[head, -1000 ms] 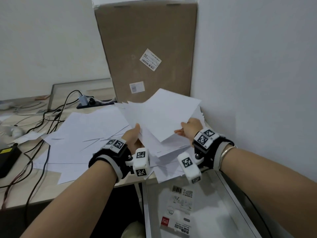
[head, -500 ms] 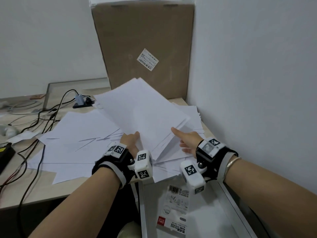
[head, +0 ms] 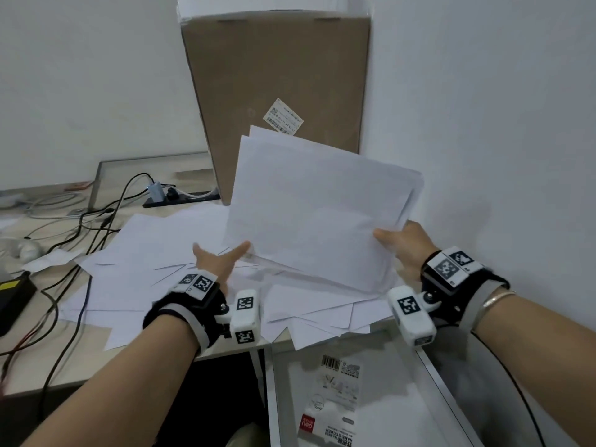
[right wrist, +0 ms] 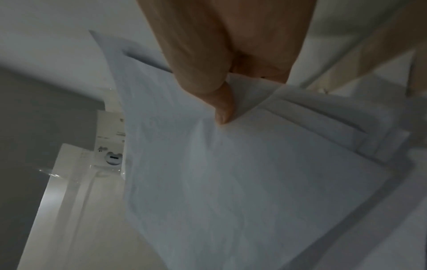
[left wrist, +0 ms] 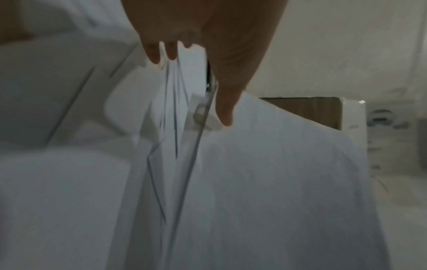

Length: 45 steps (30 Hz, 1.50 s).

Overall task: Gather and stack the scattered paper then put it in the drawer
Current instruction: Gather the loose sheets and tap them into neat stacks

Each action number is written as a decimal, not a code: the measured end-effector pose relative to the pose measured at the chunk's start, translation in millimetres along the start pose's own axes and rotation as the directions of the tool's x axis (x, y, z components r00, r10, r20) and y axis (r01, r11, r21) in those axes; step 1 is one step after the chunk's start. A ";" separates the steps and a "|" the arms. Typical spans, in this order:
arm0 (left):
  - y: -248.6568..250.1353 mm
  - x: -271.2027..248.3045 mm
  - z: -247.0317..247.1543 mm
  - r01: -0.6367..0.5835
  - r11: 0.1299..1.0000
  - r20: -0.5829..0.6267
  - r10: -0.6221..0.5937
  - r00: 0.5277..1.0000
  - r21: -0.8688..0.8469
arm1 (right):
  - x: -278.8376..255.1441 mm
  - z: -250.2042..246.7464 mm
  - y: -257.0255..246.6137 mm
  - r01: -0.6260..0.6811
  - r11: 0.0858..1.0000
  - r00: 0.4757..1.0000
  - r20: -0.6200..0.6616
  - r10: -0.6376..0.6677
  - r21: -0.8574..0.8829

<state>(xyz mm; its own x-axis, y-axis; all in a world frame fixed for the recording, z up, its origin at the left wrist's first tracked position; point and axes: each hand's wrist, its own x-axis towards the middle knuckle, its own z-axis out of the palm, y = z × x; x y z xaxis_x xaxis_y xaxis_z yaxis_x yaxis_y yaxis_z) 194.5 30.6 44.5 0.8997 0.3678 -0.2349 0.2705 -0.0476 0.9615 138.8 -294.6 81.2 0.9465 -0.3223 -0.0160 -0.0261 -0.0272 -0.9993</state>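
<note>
A stack of white paper [head: 316,214] is raised off the desk and tilted up toward me, in front of the cardboard box. My right hand [head: 403,243] grips its right edge, thumb [right wrist: 224,109] on top and fingers underneath. My left hand [head: 222,256] is spread with straight fingers, and its thumb [left wrist: 224,109] touches the stack's lower-left corner. More loose sheets [head: 154,253] lie scattered over the desk below and to the left. The white drawer [head: 403,398] stands pulled out under my right wrist.
A tall cardboard box [head: 274,75] leans in the corner behind the paper, and the wall is close on the right. Black cables [head: 80,237] and a power strip [head: 180,196] cross the desk's left side. A sticker pack [head: 335,398] lies in the drawer.
The stack has risen from the desk and tilted upright. My right hand has shifted out to its right edge, and my left hand has loosened and spread at the lower-left corner.
</note>
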 end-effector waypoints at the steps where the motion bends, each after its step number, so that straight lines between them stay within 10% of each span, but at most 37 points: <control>1: 8.1 2.0 -3.3 -0.101 0.995 0.039 0.100 0.994 0.021 | 2.0 -4.9 -4.6 0.021 1.000 1.000 0.007 -0.021 -0.020; 7: 67.2 1.3 -13.2 -0.399 0.902 0.367 0.431 0.825 -0.164 | -1.5 -8.8 -34.8 0.144 0.987 0.976 0.178 -0.128 -0.077; 16: 31.0 -14.4 -22.5 -0.215 0.965 0.610 0.261 0.748 -0.150 | -18.4 -6.5 -9.9 0.010 1.000 0.908 0.420 -0.007 -0.005; 24: 20.1 -19.1 -6.5 -0.124 0.983 0.571 0.181 0.801 -0.138 | -15.0 2.7 4.1 -0.048 0.999 0.904 0.426 0.046 -0.006; 34: 57.6 -15.7 -12.1 -0.283 0.879 0.302 0.409 0.861 -0.384 | -8.0 -5.3 -1.8 -0.036 0.989 0.943 0.334 -0.015 0.144; 40: 25.8 -23.5 3.4 -0.280 0.945 0.481 0.328 0.813 -0.172 | -14.3 1.5 -0.3 -0.019 0.990 0.950 0.312 -0.027 0.141; 45: 5.4 -16.7 9.8 -0.177 0.973 0.425 0.224 0.877 -0.149 | -10.8 6.5 5.6 0.022 0.998 0.990 0.140 -0.012 -0.066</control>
<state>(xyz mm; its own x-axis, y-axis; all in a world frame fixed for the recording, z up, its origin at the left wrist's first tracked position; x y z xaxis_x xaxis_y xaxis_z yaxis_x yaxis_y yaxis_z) 184.3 15.1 52.2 0.9952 -0.0830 -0.0510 0.0534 0.0268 0.9982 130.5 -285.1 75.6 0.9825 -0.1861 -0.0085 -0.0268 -0.0964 -0.9950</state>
